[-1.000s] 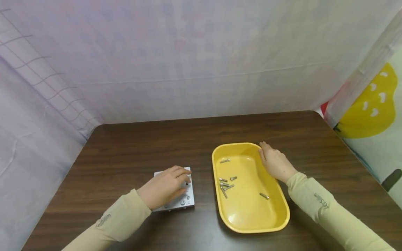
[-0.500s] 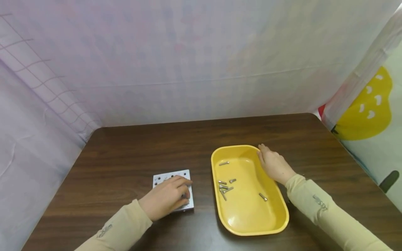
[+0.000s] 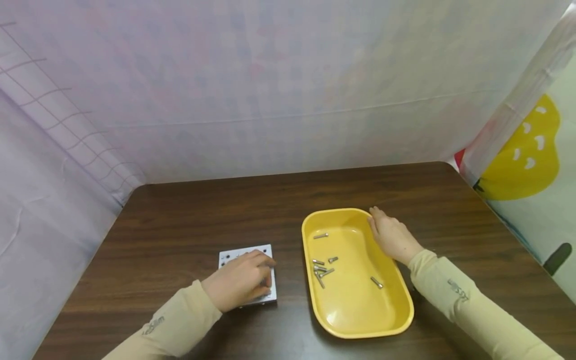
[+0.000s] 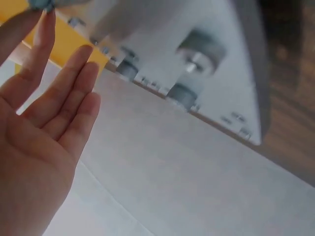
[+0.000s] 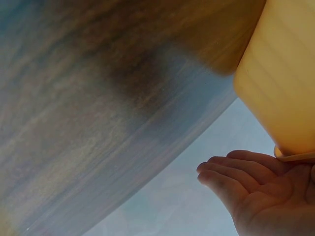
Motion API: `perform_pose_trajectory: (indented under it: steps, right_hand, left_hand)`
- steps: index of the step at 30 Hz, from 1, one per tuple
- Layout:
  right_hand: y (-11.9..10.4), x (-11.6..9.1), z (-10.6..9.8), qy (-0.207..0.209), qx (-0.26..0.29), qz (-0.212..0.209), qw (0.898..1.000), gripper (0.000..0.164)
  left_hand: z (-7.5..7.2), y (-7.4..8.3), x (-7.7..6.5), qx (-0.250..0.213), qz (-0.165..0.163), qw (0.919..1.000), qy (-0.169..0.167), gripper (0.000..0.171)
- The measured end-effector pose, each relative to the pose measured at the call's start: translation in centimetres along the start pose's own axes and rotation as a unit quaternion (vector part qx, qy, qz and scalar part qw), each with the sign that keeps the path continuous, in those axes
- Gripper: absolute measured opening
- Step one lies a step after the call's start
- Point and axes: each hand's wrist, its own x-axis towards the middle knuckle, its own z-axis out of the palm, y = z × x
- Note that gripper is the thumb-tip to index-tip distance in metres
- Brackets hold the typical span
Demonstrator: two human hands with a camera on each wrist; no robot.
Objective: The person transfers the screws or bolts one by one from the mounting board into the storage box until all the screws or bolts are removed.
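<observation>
A silver metal block [image 3: 247, 251] with rows of holes lies on the table under my left hand [image 3: 240, 280]. In the left wrist view, thumb and forefinger pinch a grey bolt head [image 4: 42, 4] at the block, while the other fingers [image 4: 74, 113] extend loosely. Further bolts [image 4: 182, 96] stand in its face, blurred. My right hand [image 3: 396, 237] grips the right rim of a yellow tray [image 3: 355, 310], thumb inside and fingers outside. Several loose bolts [image 3: 320, 269] lie in the tray, mostly along its left side.
The dark wooden table [image 3: 216, 210] runs back to a pale fabric curtain [image 3: 288, 100]. Another curtain at the right carries a yellow printed shape [image 3: 522, 165].
The left hand has shifted slightly toward the near side, uncovering holes along the block's far edge. The right hand stays at the tray. The whole head view has tilted a little.
</observation>
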Motion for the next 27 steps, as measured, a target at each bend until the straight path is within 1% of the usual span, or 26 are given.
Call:
perform_pose_trajectory:
  steps: [4, 10, 13, 17, 21, 24, 27]
  right_hand:
    - [-0.03, 0.07, 0.07, -0.001, 0.001, 0.000, 1.000, 0.048]
    - [-0.10, 0.17, 0.15, -0.002, 0.000, 0.003, 1.000, 0.047]
    - [-0.14, 0.18, 0.11, -0.002, -0.001, 0.004, 1.000, 0.047]
    - [-0.15, 0.19, 0.10, -0.002, 0.000, 0.004, 1.000, 0.048]
    - [-0.18, 0.18, 0.14, -0.002, 0.000, 0.004, 1.000, 0.047]
    - [-0.19, 0.21, 0.17, 0.000, -0.001, 0.004, 1.000, 0.047]
    - [-0.23, 0.23, 0.18, 0.002, -0.002, 0.004, 1.000, 0.047]
  left_hand:
    - [-0.16, -0.29, 0.19, 0.002, 0.013, 0.9999, -0.002, 0.013]
    - [0.11, -0.48, 0.01, 0.020, 0.031, 0.9991, 0.022, 0.013]
    - [0.25, -0.50, -0.08, 0.026, 0.033, 0.9988, 0.025, 0.014]
    - [0.43, -0.53, -0.15, 0.034, 0.031, 0.9988, 0.016, 0.014]
    - [0.48, -0.55, -0.09, 0.048, 0.037, 0.9980, 0.019, 0.014]
    - [0.27, -0.61, 0.04, 0.057, 0.041, 0.9971, 0.028, 0.014]
    - [-0.19, -0.76, 0.19, 0.057, 0.040, 0.9970, 0.032, 0.012]
